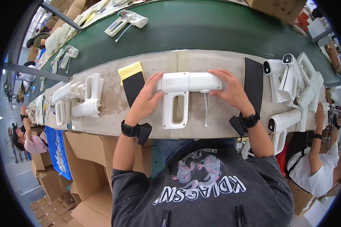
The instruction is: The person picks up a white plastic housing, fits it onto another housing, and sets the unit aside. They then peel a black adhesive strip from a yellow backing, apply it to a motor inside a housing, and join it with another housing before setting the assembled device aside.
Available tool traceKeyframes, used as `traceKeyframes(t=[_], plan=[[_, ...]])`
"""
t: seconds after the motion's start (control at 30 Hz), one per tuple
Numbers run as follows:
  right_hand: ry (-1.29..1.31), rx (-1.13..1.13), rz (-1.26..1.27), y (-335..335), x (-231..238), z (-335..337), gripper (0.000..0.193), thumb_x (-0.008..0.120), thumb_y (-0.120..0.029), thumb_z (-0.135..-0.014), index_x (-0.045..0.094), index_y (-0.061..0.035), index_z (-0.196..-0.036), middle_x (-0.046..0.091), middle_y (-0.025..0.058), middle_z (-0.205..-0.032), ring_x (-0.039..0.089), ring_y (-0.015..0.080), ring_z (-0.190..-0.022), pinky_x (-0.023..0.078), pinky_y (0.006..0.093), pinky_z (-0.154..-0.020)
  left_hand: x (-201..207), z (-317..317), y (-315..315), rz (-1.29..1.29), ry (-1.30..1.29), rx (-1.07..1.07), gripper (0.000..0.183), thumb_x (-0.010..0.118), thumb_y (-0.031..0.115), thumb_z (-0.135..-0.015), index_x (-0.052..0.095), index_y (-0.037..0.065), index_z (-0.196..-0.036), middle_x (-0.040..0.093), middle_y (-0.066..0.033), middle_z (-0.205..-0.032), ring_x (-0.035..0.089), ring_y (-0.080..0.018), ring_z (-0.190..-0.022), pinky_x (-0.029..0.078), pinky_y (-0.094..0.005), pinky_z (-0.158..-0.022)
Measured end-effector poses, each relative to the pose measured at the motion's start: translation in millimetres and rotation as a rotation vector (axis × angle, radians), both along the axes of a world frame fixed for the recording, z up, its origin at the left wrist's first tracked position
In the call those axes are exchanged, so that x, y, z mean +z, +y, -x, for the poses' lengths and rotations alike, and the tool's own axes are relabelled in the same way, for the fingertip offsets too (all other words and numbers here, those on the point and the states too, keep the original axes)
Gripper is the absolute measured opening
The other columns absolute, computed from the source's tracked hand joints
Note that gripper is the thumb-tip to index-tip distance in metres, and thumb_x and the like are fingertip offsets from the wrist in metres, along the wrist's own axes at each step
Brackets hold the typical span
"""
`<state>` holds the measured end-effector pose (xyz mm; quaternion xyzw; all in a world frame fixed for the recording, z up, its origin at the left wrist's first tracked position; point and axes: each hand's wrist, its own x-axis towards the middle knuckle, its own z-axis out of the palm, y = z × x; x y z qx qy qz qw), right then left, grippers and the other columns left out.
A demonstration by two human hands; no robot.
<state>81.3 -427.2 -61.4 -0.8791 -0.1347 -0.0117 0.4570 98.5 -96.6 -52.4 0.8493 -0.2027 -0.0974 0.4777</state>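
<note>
We work at a pale, scuffed surface (113,109) edged by a green conveyor belt (201,30). On it lies the white spray gun (185,89): left hand (146,100) grasps its rear, right hand (231,90) its barrel. Left of the gun sits a black pad (133,86); right, 3 more guns (291,81).

- Left hand (146,99): palm down, fingers extended forward and slightly spread, thumb angled inward toward the right hand. Forearm bare, rising from the lower edge, black band with a small black unit strapped at the wrist.
- Right hand (231,90): palm down, fingers curved and pointing inward toward the left hand. Forearm bare, angled inward, matching black band and unit at the wrist.
- Both elbows bent, hands level and well apart.
</note>
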Motion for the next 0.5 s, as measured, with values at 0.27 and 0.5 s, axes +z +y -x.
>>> traceKeyframes(t=[0.27,0.5], plan=[[0.014,-0.006,0.011,-5.0,4.7,-0.2,0.074,0.087,-0.003,-0.067,0.061,-0.0109,-0.136,0.06,0.0084,-0.138,0.057,0.0291,-0.127,0.046,0.0392,-0.11,8.0,2.4,-8.8,-0.039,-0.077,0.046,0.06,0.068,0.012,-0.094,0.046,0.006,-0.149,0.047,-0.0165,-0.152,0.048,-0.0309,-0.139,0.037,-0.0379,-0.115],[-0.089,0.001,0.187,0.2,-18.4,6.5,0.071,0.082,-0.018,-0.081,0.053,-0.0125,-0.146,0.051,0.0104,-0.15,0.045,0.0326,-0.138,0.036,0.0422,-0.117,-10.0,7.3,-15.5,-0.075,-0.084,0.088,0.059,0.066,0.01,-0.097,0.043,0.008,-0.151,0.042,-0.0193,-0.156,0.045,-0.0367,-0.141,0.041,-0.04,-0.113]])
